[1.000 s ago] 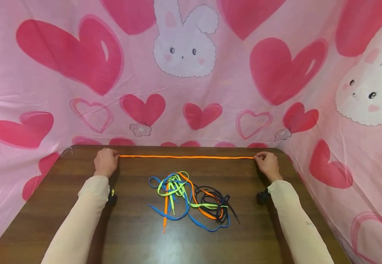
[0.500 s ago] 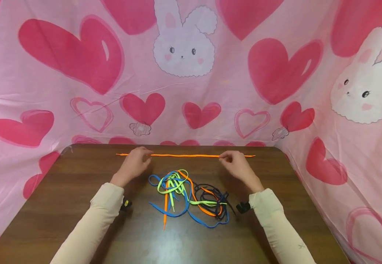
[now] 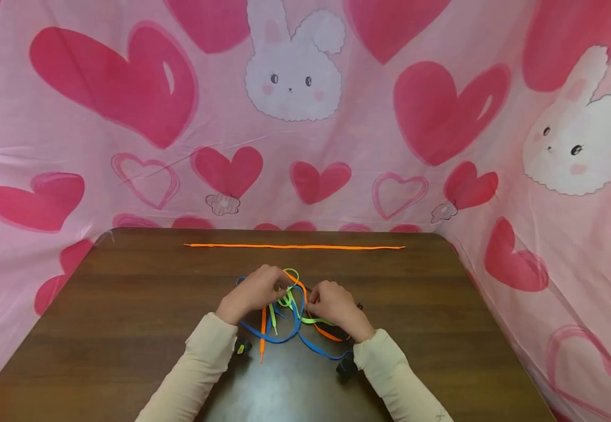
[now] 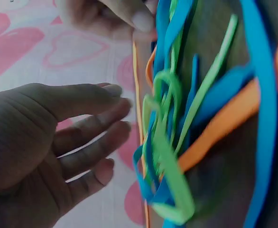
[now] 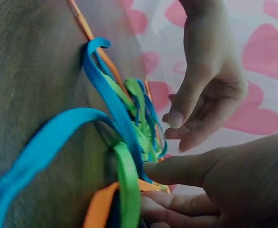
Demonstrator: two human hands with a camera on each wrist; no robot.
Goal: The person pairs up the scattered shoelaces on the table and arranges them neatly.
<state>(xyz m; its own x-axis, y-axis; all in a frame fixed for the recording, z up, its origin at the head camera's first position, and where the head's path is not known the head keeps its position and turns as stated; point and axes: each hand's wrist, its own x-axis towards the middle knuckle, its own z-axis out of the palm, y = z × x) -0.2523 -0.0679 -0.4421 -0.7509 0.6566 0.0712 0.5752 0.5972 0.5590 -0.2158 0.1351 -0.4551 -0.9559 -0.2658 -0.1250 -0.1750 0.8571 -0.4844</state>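
Observation:
A tangle of flat shoelaces lies mid-table: blue point(image 3: 284, 339), lime green point(image 3: 275, 319), orange point(image 3: 262, 346) and, partly hidden under my right hand, black. My left hand point(image 3: 258, 288) hovers over the tangle's left side; the left wrist view shows thumb and fingers apart, holding nothing. At the right side, my right hand point(image 3: 337, 306) reaches in beside the blue and orange laces. In the right wrist view its thumb and fingers point(image 5: 177, 206) stand apart, with a stretch of orange lace showing in the gap. A separate orange shoelace point(image 3: 295, 247) lies straight along the far side.
The brown wooden table point(image 3: 99, 328) has rounded far corners. A pink cloth point(image 3: 305, 176) printed with hearts and rabbits hangs behind it and along the right side. Dark wrist cameras are worn under both wrists.
Both hands held the straight orange shoelace by its ends, then slid inward along it and left it on the table. They have come nearer, down to the tangle.

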